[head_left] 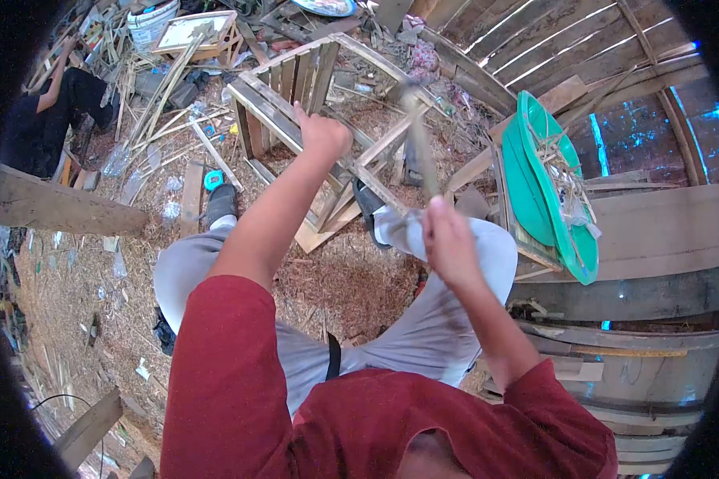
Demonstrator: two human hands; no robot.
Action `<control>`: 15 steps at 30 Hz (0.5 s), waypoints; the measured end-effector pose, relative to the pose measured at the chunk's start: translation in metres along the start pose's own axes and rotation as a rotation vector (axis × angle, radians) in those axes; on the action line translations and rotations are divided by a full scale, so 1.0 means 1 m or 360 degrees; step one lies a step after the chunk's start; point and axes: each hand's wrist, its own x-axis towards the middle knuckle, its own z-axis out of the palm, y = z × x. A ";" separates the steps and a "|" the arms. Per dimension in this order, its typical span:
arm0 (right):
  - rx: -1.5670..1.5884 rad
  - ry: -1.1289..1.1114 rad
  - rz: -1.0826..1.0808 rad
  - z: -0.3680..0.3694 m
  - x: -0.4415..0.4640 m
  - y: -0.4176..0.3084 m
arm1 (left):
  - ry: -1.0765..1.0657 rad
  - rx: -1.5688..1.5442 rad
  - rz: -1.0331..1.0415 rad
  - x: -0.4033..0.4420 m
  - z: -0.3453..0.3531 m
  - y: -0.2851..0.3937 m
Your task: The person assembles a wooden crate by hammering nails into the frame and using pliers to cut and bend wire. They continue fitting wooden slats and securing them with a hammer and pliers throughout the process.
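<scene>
My right hand (449, 243) is closed around the wooden handle of a hammer (427, 152). The tool is raised and smeared by motion, so its head does not show sharply. A slatted wooden frame (276, 113), made of pale strips, stands on the ground in front of my feet. My left hand (323, 134) is closed over the upper part of this frame, with one digit stretched along a rail. What lies beneath its curled fingers is hidden.
A turquoise tape measure (213, 180) lies by my left shoe. Thin wood strips (164, 96) and a white bucket (153, 25) are at the upper left, near another person (44, 116). Green basins (539, 176) stand at right. Sawdust (96, 271) covers the ground.
</scene>
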 end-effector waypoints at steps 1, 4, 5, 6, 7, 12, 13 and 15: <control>0.0133 0.0012 0.0004 -0.002 -0.003 -0.024 | -0.0041 0.0017 0.0019 -0.004 -0.006 -0.001; 0.0075 0.0188 -0.0419 0.015 -0.006 -0.008 | 0.0061 0.0005 -0.0009 0.001 0.004 -0.002; -0.0477 0.0351 -0.0825 0.024 0.006 0.037 | 0.0079 0.0000 -0.0007 0.001 0.004 -0.002; -0.0529 0.0171 -0.0587 0.024 0.007 0.062 | 0.0098 -0.0007 -0.0010 -0.001 0.005 -0.001; -0.0577 -0.0007 -0.0347 0.021 0.006 0.082 | 0.0116 -0.0014 -0.0012 -0.001 0.005 -0.001; 0.0016 -0.0021 -0.0013 0.002 -0.003 -0.012 | 0.0088 -0.0033 0.0031 -0.001 0.008 -0.003; 0.0165 -0.0070 -0.0021 -0.004 -0.002 -0.028 | 0.0087 -0.0015 0.0025 -0.001 0.006 -0.004; 0.0461 -0.0160 -0.0045 -0.016 0.000 -0.050 | 0.0108 -0.0001 0.0020 0.001 0.009 -0.005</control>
